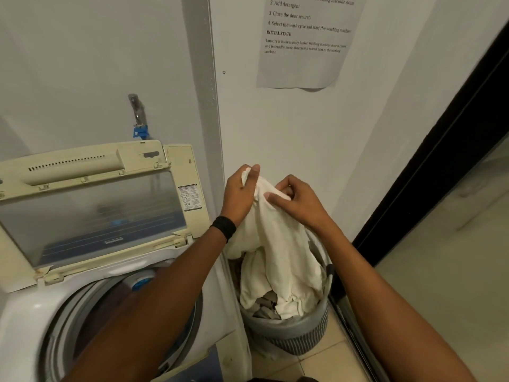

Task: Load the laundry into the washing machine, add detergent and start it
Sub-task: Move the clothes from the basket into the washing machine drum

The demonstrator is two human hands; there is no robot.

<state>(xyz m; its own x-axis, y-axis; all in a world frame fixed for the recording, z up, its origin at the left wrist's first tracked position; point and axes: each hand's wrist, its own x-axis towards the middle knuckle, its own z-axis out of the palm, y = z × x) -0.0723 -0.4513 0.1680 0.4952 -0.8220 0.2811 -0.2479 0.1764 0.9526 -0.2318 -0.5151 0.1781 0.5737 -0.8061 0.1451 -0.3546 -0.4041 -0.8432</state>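
Pinched at its top edge by left hand (pixel 240 192) and right hand (pixel 299 203), fingers curled into the fabric: one white garment (pixel 278 252), hanging below both hands into one grey laundry basket (pixel 292 325). Left of and below the left hand: one washing machine (pixel 24 312), one lid (pixel 93 213) raised. Risk in lifting: dragging grey pieces out onto the floor, owing to lower folds lying among them; snagging on the rim. Grey pieces beneath: uncountable.

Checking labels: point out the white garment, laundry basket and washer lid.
white garment (pixel 278 244), head view, middle of the hanging cloth.
laundry basket (pixel 292 325), head view, on its grey front rim.
washer lid (pixel 91 216), head view, on its clear pane.
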